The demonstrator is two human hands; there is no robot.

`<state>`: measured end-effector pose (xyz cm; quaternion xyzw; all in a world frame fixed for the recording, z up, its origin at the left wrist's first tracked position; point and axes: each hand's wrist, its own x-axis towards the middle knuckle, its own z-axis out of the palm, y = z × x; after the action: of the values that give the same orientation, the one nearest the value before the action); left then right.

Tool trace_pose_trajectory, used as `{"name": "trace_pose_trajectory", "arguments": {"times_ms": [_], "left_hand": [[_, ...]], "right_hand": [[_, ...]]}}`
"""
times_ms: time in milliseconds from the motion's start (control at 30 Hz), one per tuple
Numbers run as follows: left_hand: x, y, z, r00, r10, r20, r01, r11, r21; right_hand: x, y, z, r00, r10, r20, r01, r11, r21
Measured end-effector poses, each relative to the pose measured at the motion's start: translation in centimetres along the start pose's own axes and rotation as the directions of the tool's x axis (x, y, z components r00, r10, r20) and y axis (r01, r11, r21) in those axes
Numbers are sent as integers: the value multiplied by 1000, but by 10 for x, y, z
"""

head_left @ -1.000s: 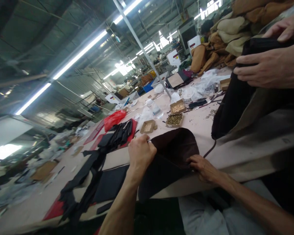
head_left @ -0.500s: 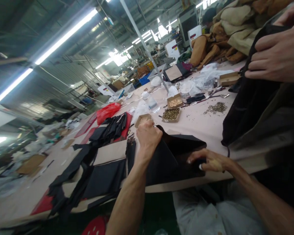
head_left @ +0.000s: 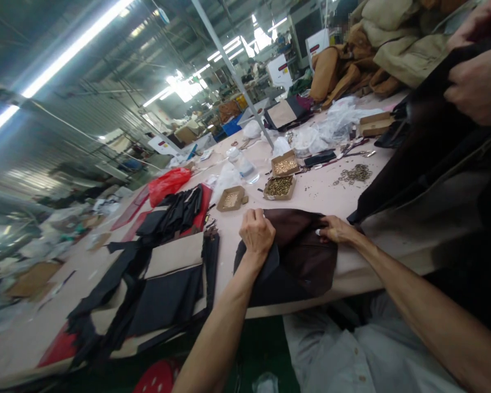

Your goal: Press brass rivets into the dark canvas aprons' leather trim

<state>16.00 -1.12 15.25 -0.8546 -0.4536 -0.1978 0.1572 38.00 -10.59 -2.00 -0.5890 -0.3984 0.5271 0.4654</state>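
Observation:
A dark fabric piece [head_left: 306, 256], black on one face and brownish on the other, lies partly folded at the table's front edge. My left hand [head_left: 258, 232] is closed on its upper left edge, fingers curled into the cloth. At the upper right corner, my right hand [head_left: 336, 229] pinches the same piece between thumb and fingers, a small white band on one digit. The brownish face shows between the two hands. Just beyond my left hand stands a small cardboard box [head_left: 231, 199] with small pieces in it.
Two more boxes of small metal parts [head_left: 280, 186] and a heap of metal rings [head_left: 355, 173] sit behind. Stacked black and beige pieces [head_left: 169, 295] lie left. A plastic bottle [head_left: 243, 166] stands farther back. At right, another person's hands [head_left: 478, 82] hold dark cloth [head_left: 425, 147].
My right hand has moved up and away from me to the fabric's far corner, spreading its brownish face. My left hand keeps its grip, slightly nearer. The other person's cloth has shifted.

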Motion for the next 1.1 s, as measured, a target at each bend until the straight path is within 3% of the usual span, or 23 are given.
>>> {"name": "trace_pose_trajectory", "arguments": {"times_ms": [100, 167, 200, 267, 333, 400, 533, 633, 733, 833, 1100], "left_hand": [[-16, -3, 34, 990, 114, -86, -130, 971, -201], [-31, 1, 47, 957, 254, -140, -287, 894, -344], [-38, 5, 52, 924, 353, -145, -381, 831, -406], [-51, 14, 59, 812, 575, -100, -538, 671, -511], [-58, 20, 66, 684, 729, -24, -601, 544, -586], [-59, 23, 73, 629, 777, 42, -598, 517, -612], [-55, 17, 85, 708, 697, 110, -531, 629, -567], [-57, 12, 93, 754, 638, 153, -461, 681, -569], [-65, 10, 99, 772, 613, 166, -399, 671, -625], [-71, 11, 103, 802, 576, 155, -334, 648, -684], [-73, 17, 106, 871, 430, 238, -52, 562, -825]], "right_hand": [[-6, -1, 0, 993, -105, -54, 91, 974, -206], [-11, -2, 2, 981, -175, -82, 142, 942, -304], [-14, -3, 2, 974, -210, -81, 172, 925, -338], [-16, -7, 4, 959, -281, -44, 242, 887, -392], [-17, -12, 4, 950, -314, -4, 282, 859, -427], [-18, -14, 3, 950, -313, 20, 287, 844, -453], [-22, -3, 7, 945, -326, 17, 292, 822, -489], [-28, 14, 14, 896, -443, 0, 382, 772, -508], [-31, 29, 20, 830, -558, -13, 478, 723, -500], [-32, 32, 22, 802, -597, -3, 521, 702, -486], [-31, 23, 20, 824, -566, 3, 513, 745, -427]]}}
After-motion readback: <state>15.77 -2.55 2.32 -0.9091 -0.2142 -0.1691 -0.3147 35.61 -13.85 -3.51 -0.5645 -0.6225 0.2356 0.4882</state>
